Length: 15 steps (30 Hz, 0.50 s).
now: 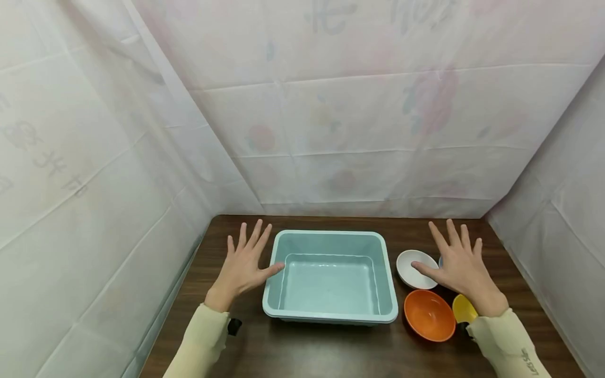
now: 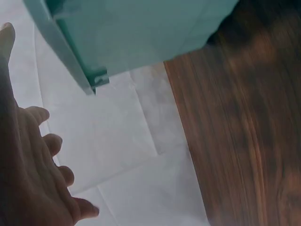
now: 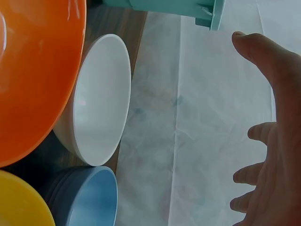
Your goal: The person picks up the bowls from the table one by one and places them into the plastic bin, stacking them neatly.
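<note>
A pale blue-green rectangular plastic basin (image 1: 331,317) stands on the dark wooden table; its doubled rim looks like two stacked basins. My left hand (image 1: 243,268) hovers with fingers spread at the basin's left side, its thumb over the rim in the head view. On the other side my right hand (image 1: 465,270) is spread above several bowls, holding nothing. Below it are a white bowl (image 1: 411,265), an orange bowl (image 1: 429,315) and a yellow bowl (image 1: 463,310), partly covered by the wrist. A blue bowl (image 3: 96,200), mostly hidden from the head camera, shows in the right wrist view.
White printed sheeting (image 1: 350,115) hangs behind the table (image 1: 326,352) and along both sides. Dark wrist straps with small black parts (image 1: 234,326) sit at the sleeve cuffs. The bowls stand close together to the right of the basin.
</note>
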Each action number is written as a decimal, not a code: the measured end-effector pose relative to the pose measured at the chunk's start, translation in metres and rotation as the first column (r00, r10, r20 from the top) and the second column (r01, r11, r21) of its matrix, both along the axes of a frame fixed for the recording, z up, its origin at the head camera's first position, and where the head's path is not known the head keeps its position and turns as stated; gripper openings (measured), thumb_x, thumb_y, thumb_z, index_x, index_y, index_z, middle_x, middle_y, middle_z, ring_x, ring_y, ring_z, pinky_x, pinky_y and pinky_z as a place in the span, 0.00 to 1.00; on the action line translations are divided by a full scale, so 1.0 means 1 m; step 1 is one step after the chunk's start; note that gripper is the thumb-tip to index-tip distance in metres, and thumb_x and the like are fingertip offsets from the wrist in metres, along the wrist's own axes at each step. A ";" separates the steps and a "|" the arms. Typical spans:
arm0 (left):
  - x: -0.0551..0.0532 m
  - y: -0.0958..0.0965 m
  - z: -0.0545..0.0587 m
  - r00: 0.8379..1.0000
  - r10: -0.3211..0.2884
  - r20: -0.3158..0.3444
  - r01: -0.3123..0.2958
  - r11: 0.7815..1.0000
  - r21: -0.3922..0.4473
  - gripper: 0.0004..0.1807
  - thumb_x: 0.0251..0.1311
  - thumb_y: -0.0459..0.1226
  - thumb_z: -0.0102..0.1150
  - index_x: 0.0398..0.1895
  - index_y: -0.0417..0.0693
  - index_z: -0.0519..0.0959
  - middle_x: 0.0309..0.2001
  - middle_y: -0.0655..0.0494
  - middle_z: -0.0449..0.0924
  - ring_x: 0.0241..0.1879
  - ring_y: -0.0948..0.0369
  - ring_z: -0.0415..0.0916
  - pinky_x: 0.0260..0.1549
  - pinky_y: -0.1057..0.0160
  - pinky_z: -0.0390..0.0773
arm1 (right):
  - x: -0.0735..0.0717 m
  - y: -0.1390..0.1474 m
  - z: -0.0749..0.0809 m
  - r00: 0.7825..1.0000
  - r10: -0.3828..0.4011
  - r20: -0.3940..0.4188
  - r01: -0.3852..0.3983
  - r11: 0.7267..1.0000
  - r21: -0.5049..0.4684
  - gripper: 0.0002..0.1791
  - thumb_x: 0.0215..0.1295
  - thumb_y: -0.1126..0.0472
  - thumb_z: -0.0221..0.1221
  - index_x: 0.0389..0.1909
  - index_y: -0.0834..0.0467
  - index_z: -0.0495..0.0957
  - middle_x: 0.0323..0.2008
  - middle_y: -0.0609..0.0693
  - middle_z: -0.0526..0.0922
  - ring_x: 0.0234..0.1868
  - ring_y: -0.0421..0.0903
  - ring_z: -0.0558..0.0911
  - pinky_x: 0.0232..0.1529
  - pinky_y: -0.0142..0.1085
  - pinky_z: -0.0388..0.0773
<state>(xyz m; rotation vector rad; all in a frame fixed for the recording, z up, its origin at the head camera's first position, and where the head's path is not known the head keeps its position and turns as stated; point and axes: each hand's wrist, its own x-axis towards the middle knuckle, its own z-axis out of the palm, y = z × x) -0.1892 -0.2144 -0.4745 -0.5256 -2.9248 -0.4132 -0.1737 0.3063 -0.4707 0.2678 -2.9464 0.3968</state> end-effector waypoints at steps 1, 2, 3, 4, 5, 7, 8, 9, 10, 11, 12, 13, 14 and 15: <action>0.001 0.002 -0.001 1.000 -0.008 0.013 0.008 1.000 0.009 0.56 0.61 0.72 0.53 0.85 0.66 0.40 0.85 0.59 0.32 0.83 0.41 0.26 0.70 0.21 0.38 | 0.000 -0.001 -0.001 1.000 0.000 0.002 0.000 1.000 -0.002 0.64 0.58 0.26 0.63 0.84 0.54 0.45 0.79 0.75 0.41 0.75 0.85 0.40 0.61 0.86 0.35; 0.003 0.004 -0.001 1.000 -0.019 0.021 0.018 1.000 0.020 0.56 0.61 0.72 0.53 0.85 0.66 0.40 0.85 0.60 0.31 0.83 0.42 0.26 0.70 0.22 0.39 | 0.000 -0.002 -0.001 1.000 -0.001 0.003 0.001 1.000 0.000 0.64 0.58 0.26 0.63 0.84 0.55 0.45 0.79 0.76 0.42 0.75 0.85 0.41 0.61 0.86 0.36; 0.004 0.006 -0.002 0.999 -0.028 0.030 0.027 0.999 0.028 0.56 0.62 0.71 0.53 0.85 0.67 0.40 0.85 0.60 0.31 0.83 0.42 0.26 0.71 0.23 0.40 | 0.000 -0.002 -0.001 1.000 -0.001 0.007 0.001 1.000 0.000 0.64 0.58 0.25 0.63 0.84 0.55 0.45 0.79 0.76 0.42 0.75 0.85 0.41 0.61 0.86 0.36; 0.005 0.008 -0.002 0.999 -0.038 0.037 0.037 0.999 0.037 0.55 0.62 0.71 0.53 0.85 0.67 0.40 0.85 0.61 0.31 0.83 0.43 0.26 0.72 0.24 0.40 | 0.000 -0.003 -0.002 1.000 -0.002 0.010 0.002 1.000 0.000 0.64 0.58 0.25 0.63 0.84 0.55 0.45 0.79 0.76 0.42 0.75 0.85 0.41 0.61 0.86 0.35; 0.006 0.010 -0.003 0.998 -0.048 0.041 0.046 0.998 0.043 0.55 0.62 0.71 0.53 0.85 0.66 0.40 0.85 0.61 0.31 0.83 0.43 0.26 0.72 0.24 0.41 | 0.000 -0.004 -0.002 1.000 -0.002 0.014 0.002 1.000 -0.001 0.64 0.58 0.25 0.63 0.84 0.55 0.45 0.79 0.76 0.42 0.75 0.85 0.41 0.61 0.86 0.35; 0.008 0.013 -0.005 0.997 -0.068 0.047 0.066 0.996 0.058 0.54 0.63 0.71 0.53 0.85 0.65 0.42 0.85 0.61 0.31 0.83 0.44 0.27 0.72 0.25 0.43 | 0.000 -0.005 -0.002 1.000 -0.002 0.022 0.002 1.000 0.002 0.64 0.58 0.25 0.62 0.84 0.55 0.45 0.79 0.76 0.41 0.75 0.85 0.40 0.61 0.86 0.35; 0.010 0.015 -0.006 0.996 -0.077 0.048 0.074 0.995 0.067 0.54 0.63 0.70 0.53 0.85 0.64 0.43 0.85 0.61 0.31 0.83 0.44 0.27 0.72 0.25 0.44 | 0.000 -0.005 -0.002 1.000 -0.003 0.026 0.003 1.000 0.005 0.64 0.58 0.25 0.62 0.84 0.55 0.45 0.79 0.76 0.41 0.75 0.85 0.40 0.61 0.86 0.35; 0.011 0.017 -0.006 0.995 -0.086 0.050 0.082 0.994 0.074 0.54 0.63 0.70 0.53 0.85 0.63 0.44 0.85 0.62 0.31 0.83 0.45 0.28 0.73 0.26 0.44 | 0.000 -0.005 -0.002 1.000 -0.003 0.028 0.002 1.000 0.007 0.64 0.58 0.25 0.62 0.84 0.55 0.45 0.79 0.76 0.41 0.75 0.85 0.41 0.61 0.86 0.35; 0.013 0.019 -0.007 0.994 -0.094 0.053 0.089 0.993 0.083 0.54 0.63 0.70 0.53 0.85 0.62 0.45 0.85 0.62 0.31 0.84 0.45 0.28 0.73 0.27 0.45 | 0.000 -0.005 -0.002 1.000 -0.003 0.028 0.003 1.000 0.009 0.64 0.58 0.25 0.62 0.84 0.55 0.45 0.79 0.76 0.42 0.74 0.85 0.41 0.61 0.86 0.35; 0.014 0.021 -0.007 0.994 -0.098 0.055 0.093 0.992 0.089 0.53 0.64 0.70 0.52 0.85 0.61 0.45 0.85 0.62 0.31 0.84 0.46 0.28 0.74 0.28 0.46 | 0.000 -0.006 -0.002 1.000 -0.004 0.030 0.003 1.000 0.008 0.64 0.58 0.25 0.62 0.84 0.55 0.45 0.79 0.76 0.42 0.74 0.85 0.41 0.61 0.85 0.35; 0.015 0.023 -0.008 0.993 -0.105 0.055 0.099 0.990 0.099 0.53 0.64 0.70 0.52 0.85 0.60 0.46 0.85 0.62 0.32 0.84 0.47 0.29 0.74 0.29 0.47 | 0.000 -0.006 -0.002 1.000 -0.003 0.029 0.003 1.000 0.009 0.64 0.58 0.24 0.62 0.84 0.55 0.45 0.79 0.76 0.42 0.74 0.85 0.41 0.61 0.85 0.35; 0.017 0.025 -0.008 0.992 -0.105 0.064 0.098 0.989 0.111 0.53 0.65 0.70 0.51 0.85 0.61 0.46 0.85 0.64 0.31 0.84 0.48 0.29 0.75 0.31 0.47 | 0.000 -0.006 -0.003 1.000 -0.002 0.026 0.002 1.000 0.008 0.64 0.58 0.25 0.62 0.84 0.55 0.45 0.79 0.76 0.42 0.74 0.86 0.41 0.61 0.85 0.36; 0.018 0.026 -0.009 0.992 -0.106 0.067 0.097 0.988 0.119 0.52 0.65 0.70 0.51 0.85 0.61 0.45 0.85 0.64 0.32 0.84 0.48 0.30 0.75 0.31 0.48 | 0.000 -0.006 -0.004 1.000 0.000 0.023 0.000 1.000 0.005 0.64 0.58 0.25 0.62 0.84 0.55 0.45 0.79 0.76 0.42 0.74 0.85 0.41 0.61 0.85 0.36; 0.020 0.028 -0.009 0.992 -0.104 0.072 0.095 0.987 0.128 0.52 0.65 0.70 0.51 0.85 0.62 0.45 0.85 0.65 0.32 0.84 0.49 0.30 0.75 0.32 0.49 | 0.001 -0.006 -0.004 1.000 0.001 0.021 -0.001 1.000 0.002 0.64 0.58 0.25 0.62 0.84 0.55 0.45 0.79 0.76 0.42 0.74 0.85 0.41 0.61 0.86 0.36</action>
